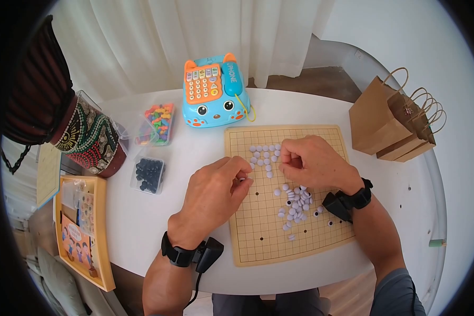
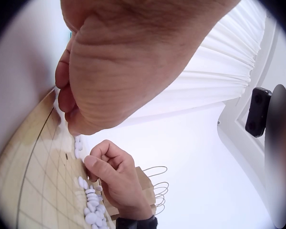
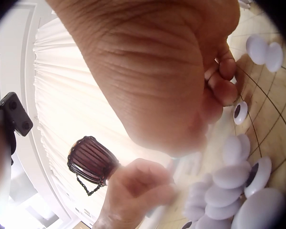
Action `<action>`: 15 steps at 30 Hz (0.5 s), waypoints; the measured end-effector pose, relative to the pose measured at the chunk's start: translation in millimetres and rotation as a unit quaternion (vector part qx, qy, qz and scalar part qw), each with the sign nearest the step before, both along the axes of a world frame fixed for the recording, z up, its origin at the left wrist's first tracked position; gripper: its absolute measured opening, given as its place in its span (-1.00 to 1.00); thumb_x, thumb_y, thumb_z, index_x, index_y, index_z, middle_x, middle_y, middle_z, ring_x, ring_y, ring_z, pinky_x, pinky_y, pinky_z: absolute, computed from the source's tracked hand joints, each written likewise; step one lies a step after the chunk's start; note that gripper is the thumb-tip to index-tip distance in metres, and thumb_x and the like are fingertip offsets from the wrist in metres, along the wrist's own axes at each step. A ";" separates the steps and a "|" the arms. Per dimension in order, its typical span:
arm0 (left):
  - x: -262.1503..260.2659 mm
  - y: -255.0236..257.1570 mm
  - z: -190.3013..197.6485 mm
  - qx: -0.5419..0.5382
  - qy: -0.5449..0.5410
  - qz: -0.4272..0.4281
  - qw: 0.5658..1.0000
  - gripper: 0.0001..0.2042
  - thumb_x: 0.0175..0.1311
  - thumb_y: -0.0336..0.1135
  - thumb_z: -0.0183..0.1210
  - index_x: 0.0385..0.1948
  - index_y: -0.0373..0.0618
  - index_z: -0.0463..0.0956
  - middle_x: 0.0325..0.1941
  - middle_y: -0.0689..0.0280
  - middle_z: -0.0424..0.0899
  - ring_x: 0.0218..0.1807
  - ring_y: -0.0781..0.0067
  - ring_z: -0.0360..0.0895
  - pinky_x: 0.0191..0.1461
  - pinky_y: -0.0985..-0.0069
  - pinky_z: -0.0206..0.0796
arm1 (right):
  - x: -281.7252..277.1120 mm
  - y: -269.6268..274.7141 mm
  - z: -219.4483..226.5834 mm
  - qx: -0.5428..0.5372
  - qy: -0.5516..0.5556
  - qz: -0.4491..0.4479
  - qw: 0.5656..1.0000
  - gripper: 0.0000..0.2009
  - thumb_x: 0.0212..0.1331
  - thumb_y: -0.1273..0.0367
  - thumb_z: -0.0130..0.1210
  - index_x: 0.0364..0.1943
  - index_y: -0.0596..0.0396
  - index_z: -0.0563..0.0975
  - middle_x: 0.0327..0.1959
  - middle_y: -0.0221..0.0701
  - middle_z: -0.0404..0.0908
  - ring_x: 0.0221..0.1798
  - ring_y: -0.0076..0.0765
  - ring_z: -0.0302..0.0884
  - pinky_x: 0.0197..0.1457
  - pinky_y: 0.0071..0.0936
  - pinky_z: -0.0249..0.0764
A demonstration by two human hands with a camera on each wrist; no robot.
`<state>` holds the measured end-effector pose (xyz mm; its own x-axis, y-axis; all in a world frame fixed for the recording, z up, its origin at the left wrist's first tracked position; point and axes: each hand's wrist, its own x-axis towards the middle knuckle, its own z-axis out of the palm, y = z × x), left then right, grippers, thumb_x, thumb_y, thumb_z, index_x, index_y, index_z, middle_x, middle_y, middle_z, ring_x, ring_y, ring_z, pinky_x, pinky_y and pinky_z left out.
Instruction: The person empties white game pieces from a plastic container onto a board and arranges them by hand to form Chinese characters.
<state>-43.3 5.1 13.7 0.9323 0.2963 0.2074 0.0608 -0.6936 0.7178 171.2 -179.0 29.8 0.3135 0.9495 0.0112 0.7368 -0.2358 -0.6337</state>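
White round game pieces lie on a wooden grid board (image 1: 253, 226). Toward its far side, several pieces (image 1: 269, 161) form short lines; a loose pile of pieces (image 1: 299, 204) sits nearer the person, a few showing a black dot. My left hand (image 1: 208, 192) is over the board's left side, thumb and forefinger pinching a small white piece (image 1: 242, 179). Just right of the lined-up pieces, my right hand (image 1: 318, 162) hovers low with fingers curled and thumb near the fingertips. I cannot tell whether it holds a piece. In the right wrist view its fingertips (image 3: 224, 90) are near a dotted piece (image 3: 240, 113).
A blue toy phone (image 1: 216, 92) stands behind the board. To the left are a box of colourful pieces (image 1: 160, 122), a box of black pieces (image 1: 148, 175), a drum (image 1: 89, 137) and a wooden tray (image 1: 104, 237). Paper bags (image 1: 376, 118) stand at the right.
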 end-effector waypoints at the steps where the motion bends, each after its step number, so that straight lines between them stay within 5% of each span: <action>1: 0.0 0.0 0.6 0.003 0.001 0.000 1.000 -0.83 0.45 -0.48 0.48 -0.03 -0.24 0.72 -0.19 0.17 0.86 -0.25 0.26 0.86 -0.13 0.37 0.69 | -0.1 0.1 0.4 0.000 0.001 0.000 1.000 -0.84 0.30 0.34 0.34 -0.32 0.11 0.61 -0.49 -0.29 0.75 -0.41 -0.05 0.72 -0.25 -0.13 0.56; 15: 0.1 -0.6 0.4 -0.005 -0.002 -0.002 1.000 -0.83 0.46 -0.49 0.48 -0.03 -0.25 0.72 -0.20 0.16 0.87 -0.27 0.27 0.85 -0.15 0.36 0.68 | 0.4 -0.5 0.5 -0.001 0.006 -0.003 1.000 -0.84 0.30 0.34 0.34 -0.32 0.10 0.60 -0.50 -0.30 0.74 -0.42 -0.06 0.70 -0.26 -0.14 0.54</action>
<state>-43.2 4.5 14.1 0.9329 0.2940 0.2081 0.0547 -0.6866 0.7250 171.6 -179.5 30.2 0.3192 0.9477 0.0046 0.7272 -0.2419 -0.6424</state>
